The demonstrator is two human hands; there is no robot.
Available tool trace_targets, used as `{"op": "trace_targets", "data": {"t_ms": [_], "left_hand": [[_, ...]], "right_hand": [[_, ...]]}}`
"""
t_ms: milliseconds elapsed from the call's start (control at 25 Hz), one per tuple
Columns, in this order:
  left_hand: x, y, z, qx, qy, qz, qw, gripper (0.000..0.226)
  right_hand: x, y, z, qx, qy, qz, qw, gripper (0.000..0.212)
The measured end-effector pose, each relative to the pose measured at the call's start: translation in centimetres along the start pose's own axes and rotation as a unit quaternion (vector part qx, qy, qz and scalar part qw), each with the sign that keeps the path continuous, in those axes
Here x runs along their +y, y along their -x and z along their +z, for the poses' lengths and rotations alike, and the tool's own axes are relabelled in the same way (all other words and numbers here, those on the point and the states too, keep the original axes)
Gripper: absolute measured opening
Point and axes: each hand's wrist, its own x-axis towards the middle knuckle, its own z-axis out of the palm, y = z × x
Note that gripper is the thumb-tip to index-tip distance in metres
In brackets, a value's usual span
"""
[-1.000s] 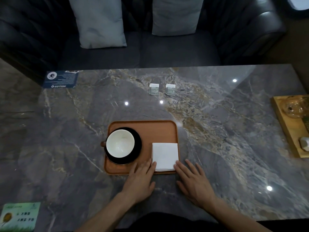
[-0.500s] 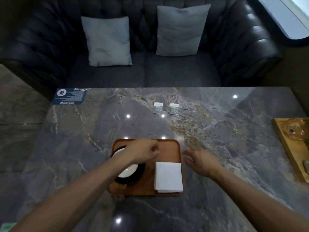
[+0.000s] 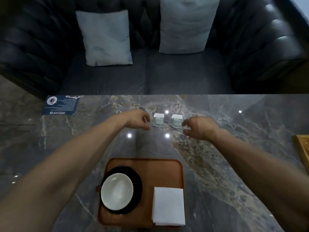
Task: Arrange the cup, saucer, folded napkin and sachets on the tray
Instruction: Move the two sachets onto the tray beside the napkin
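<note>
A brown wooden tray (image 3: pixel 155 166) lies near me on the marble table. On its left a white cup (image 3: pixel 117 191) sits on a black saucer (image 3: pixel 135 176); on its right lies a folded white napkin (image 3: pixel 168 205). Two small sachets lie side by side farther out: the left sachet (image 3: pixel 158 120) and the right sachet (image 3: pixel 176 121). My left hand (image 3: pixel 138 120) hovers just left of the left sachet, fingers curled apart, holding nothing. My right hand (image 3: pixel 198 127) is just right of the right sachet, thumb and fingers apart at its edge.
A blue card (image 3: pixel 61 105) lies at the table's far left corner. The edge of a wooden board (image 3: pixel 302 149) shows at the right. Beyond the table stands a dark sofa (image 3: pixel 184 76) with two grey cushions (image 3: pixel 107 39).
Both arms have stretched forward from the tray to the two sachets. My view has tilted up, so the tray now sits low in the frame.
</note>
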Motion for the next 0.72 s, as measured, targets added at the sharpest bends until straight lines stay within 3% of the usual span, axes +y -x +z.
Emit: {"op": "trace_targets", "data": {"t_ms": [320,560,720], "left_hand": [[0.7,-7.7,1.1,0.032,-0.168,0.011,0.985,0.054],[1.9,-9.2,3.3,0.105,-0.145,0.023,0.983,0.055],[1.6,-9.2,4.4,0.139,-0.066,0.018,0.988,0.045]], "right_hand": [[0.5,-7.5,1.4,-0.002,0.015,0.003,1.000,0.057],[0.1,-8.9,3.9,0.012,-0.008,0.038,0.999,0.063],[0.0,-9.1,4.8,0.019,-0.075,0.062,0.995,0.059]]}}
